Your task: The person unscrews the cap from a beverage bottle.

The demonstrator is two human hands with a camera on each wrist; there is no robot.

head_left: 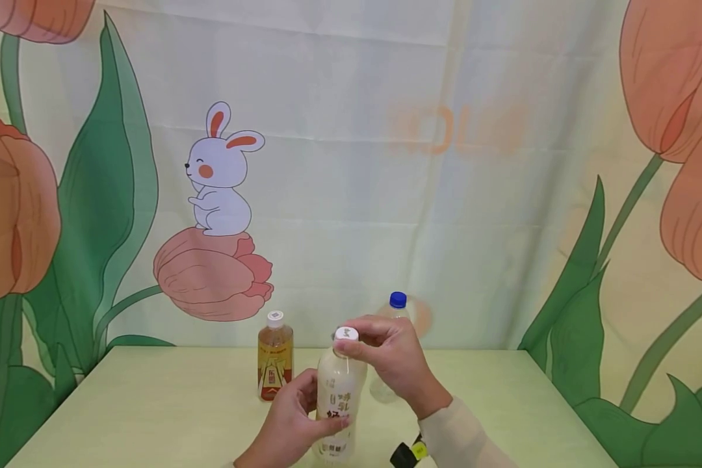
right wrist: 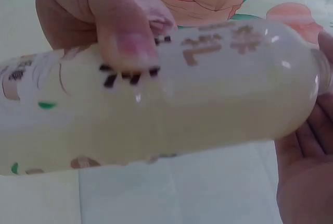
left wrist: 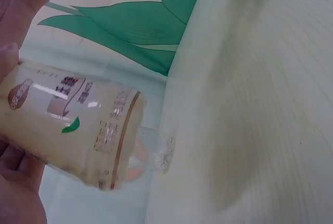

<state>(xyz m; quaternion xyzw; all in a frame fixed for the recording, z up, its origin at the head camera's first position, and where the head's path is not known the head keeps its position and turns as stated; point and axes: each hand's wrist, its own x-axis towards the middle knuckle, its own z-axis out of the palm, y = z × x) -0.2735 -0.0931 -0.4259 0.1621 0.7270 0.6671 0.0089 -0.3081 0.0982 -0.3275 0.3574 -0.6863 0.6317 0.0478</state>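
A milky, cream-coloured drink bottle with printed labelling stands roughly upright in front of me, its white cap on top. My left hand grips the bottle's body, the thumb across its front. At the top, my right hand pinches the cap between thumb and fingers. In the left wrist view the base of the milky bottle is held off the tabletop. The right wrist view shows the left thumb pressed on the label, with part of the right hand by the neck.
An amber drink bottle with a white cap stands behind on the left. A clear bottle with a blue cap stands behind the right hand, partly hidden. Near the right sleeve lies a black-and-yellow object, partly covered. A printed curtain hangs behind the table.
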